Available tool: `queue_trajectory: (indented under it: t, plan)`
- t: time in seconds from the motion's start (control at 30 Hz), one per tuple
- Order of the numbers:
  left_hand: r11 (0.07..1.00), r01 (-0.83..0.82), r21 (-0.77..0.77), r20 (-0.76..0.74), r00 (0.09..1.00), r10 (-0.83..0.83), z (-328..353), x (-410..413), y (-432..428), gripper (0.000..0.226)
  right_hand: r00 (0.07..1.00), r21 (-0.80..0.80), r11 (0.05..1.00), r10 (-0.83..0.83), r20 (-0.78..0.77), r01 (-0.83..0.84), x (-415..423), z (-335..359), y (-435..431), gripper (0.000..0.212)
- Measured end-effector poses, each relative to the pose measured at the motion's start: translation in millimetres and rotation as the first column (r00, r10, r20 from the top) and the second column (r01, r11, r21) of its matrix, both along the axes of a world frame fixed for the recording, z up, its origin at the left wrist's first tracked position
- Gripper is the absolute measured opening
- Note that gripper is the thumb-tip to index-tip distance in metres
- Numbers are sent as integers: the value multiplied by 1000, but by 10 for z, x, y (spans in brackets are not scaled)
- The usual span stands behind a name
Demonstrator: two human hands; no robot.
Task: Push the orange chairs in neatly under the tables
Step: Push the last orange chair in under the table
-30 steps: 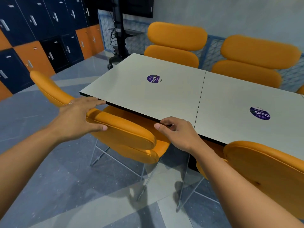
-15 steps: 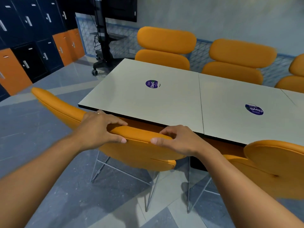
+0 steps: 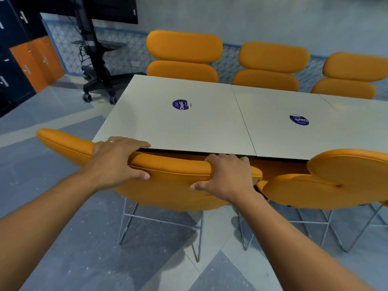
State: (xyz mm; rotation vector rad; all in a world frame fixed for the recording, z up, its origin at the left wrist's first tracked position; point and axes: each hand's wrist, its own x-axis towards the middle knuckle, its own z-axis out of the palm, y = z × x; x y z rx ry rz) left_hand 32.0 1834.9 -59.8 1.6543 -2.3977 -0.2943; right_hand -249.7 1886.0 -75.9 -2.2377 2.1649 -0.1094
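My orange chair (image 3: 168, 185) has slid closer to the table (image 3: 189, 122), its backrest now nearly at the edge but skewed. The far chairs (image 3: 184, 47) and the neighbouring chair (image 3: 336, 181) look tucked in, and this one seems nearly done. My left hand (image 3: 113, 162) and right hand (image 3: 226, 179) each hold a clenched grip on its top roll.

Soft, even indoor light on the pale bench (image 3: 210, 127), with no hard glare on its top. Faint shadows spread on the floor (image 3: 84, 238) below the bench's near edge. The wide-angle lens bows the bench's far side. The chair back (image 3: 63, 141) at its near left corner smears slightly, and the lockers (image 3: 19, 66) left of the bench sit dim.
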Motion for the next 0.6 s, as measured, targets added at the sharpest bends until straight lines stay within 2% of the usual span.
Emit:
queue_trajectory:
  t: [0.17,0.27,0.4,0.6]
  plan:
    - [996,-79,52,99,992,73,-72,278,-227,97,999,-125,991,45,-15,-47,-95,-45,-34,83]
    - [995,-86,40,132,988,80,-140,269,-271,82,997,-189,979,78,-29,-82,-153,-99,-97,80]
    - [998,-55,15,85,995,53,-175,175,-322,63,994,-227,968,103,-30,-107,-244,-146,-173,83]
    - [997,-61,-47,58,996,64,-205,-75,-300,62,993,-168,979,103,-65,-113,-524,-87,-314,90]
